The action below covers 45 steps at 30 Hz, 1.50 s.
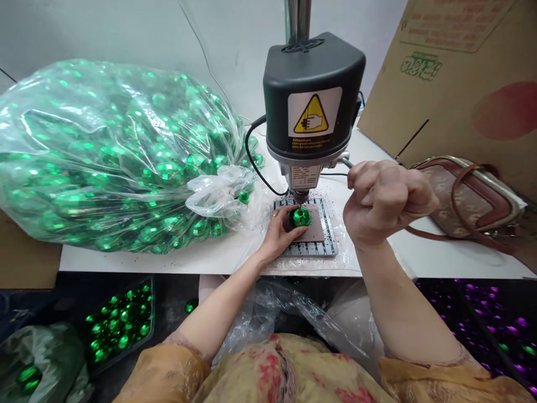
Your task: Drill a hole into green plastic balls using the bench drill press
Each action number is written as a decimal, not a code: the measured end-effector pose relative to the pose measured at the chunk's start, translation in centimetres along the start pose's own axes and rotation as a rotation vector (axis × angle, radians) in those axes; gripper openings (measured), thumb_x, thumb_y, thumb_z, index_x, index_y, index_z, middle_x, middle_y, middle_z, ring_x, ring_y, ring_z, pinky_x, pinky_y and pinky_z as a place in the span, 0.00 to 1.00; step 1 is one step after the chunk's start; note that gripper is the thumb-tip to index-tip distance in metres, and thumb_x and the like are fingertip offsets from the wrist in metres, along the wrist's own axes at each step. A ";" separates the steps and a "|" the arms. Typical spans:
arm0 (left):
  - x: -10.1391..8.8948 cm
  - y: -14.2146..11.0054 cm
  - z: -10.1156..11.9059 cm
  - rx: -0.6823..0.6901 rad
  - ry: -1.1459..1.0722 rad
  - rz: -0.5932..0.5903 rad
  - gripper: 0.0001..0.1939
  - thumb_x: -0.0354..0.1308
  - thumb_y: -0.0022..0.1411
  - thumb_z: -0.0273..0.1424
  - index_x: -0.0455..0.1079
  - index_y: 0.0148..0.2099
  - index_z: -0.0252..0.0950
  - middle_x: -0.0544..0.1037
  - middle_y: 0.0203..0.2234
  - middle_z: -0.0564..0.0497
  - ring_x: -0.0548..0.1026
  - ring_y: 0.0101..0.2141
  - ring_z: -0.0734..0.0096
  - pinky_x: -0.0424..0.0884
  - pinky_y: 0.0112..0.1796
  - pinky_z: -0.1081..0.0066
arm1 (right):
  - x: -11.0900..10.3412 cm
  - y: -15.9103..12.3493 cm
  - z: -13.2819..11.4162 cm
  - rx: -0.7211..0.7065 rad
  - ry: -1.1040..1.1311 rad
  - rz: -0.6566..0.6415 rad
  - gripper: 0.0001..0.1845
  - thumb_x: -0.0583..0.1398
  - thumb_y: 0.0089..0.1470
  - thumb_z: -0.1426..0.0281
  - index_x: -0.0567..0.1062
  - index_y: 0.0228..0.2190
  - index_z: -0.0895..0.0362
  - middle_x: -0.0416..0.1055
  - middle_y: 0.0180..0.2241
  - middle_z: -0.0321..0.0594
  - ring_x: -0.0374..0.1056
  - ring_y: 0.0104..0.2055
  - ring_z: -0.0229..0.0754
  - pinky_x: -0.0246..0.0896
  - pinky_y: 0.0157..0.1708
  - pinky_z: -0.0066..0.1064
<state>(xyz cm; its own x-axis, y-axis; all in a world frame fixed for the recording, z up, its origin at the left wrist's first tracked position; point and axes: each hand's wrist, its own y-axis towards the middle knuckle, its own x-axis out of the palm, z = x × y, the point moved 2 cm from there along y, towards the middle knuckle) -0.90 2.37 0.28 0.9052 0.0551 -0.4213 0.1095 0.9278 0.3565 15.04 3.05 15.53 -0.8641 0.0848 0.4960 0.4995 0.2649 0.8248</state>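
Below the drill press head (312, 101), the left hand (279, 232) is pinching a shiny green ball (301, 217) between thumb and fingers, holding it on the base plate under the bit. Right of the drill press head, the right hand (386, 201) is curling its fingers closed at the lever. A bulging bag (117, 157) is lying to its left.

Head-high view, forward and down at hands (282, 232)

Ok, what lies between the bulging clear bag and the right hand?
In the head view: the drill press, and under it the left hand holding a green faceted ball over a brown pad and slotted plate.
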 end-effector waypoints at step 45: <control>2.1 -14.9 2.4 0.139 0.578 -0.841 0.21 0.52 0.70 0.41 0.66 0.61 0.41 0.79 0.41 0.45 0.80 0.32 0.63 0.74 0.30 0.69 | 1.8 3.7 -0.2 0.239 -0.062 -0.003 0.23 0.61 0.56 0.59 0.57 0.20 0.56 0.54 0.13 0.24 0.51 0.15 0.23 0.47 0.18 0.24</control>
<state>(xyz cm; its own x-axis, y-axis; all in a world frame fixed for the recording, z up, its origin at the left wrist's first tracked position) 0.37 -12.20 -3.95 0.1817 -0.3893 -0.9030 0.6964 0.6992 -0.1613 15.33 3.98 19.51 -0.8716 0.1404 0.4697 0.4742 0.4845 0.7352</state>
